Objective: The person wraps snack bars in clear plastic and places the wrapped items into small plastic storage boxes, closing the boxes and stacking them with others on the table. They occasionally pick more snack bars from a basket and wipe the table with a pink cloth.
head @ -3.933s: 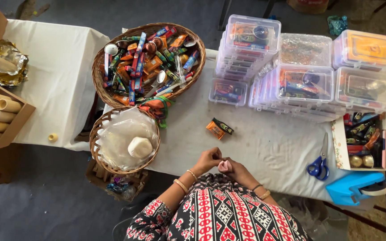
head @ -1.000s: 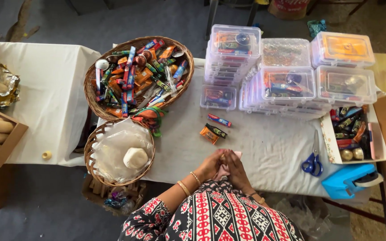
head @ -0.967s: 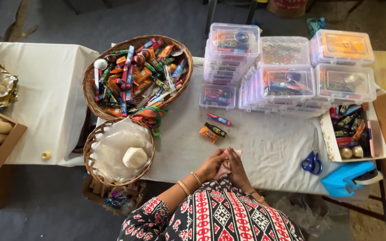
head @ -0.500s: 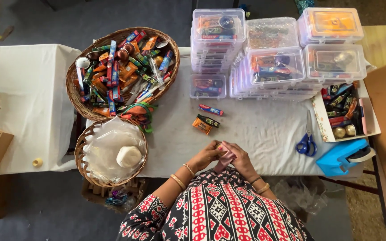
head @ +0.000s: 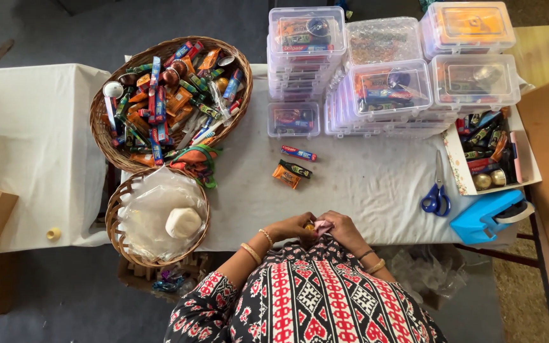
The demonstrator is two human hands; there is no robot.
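Note:
My left hand (head: 295,227) and my right hand (head: 340,227) meet at the near edge of the white-clothed table (head: 363,190), close to my patterned dress. Between their fingers they pinch a small pink piece (head: 322,227) with a bit of orange beside it. A little farther out on the cloth lie a small toothpaste tube (head: 298,153), a dark sachet (head: 295,169) and an orange packet (head: 285,177), untouched.
A big wicker basket (head: 100,130) full of small packets is at the far left. Below it sits a smaller basket (head: 115,209) with plastic bags and a white soap. Stacked clear plastic boxes (head: 376,76), blue scissors (head: 436,197), a blue dispenser (head: 487,216) and a tray of items (head: 490,155) fill the right.
My view has shifted, so the table contents sit farther left and higher. My hands, first loosely clasped, now pinch a small pink piece between them.

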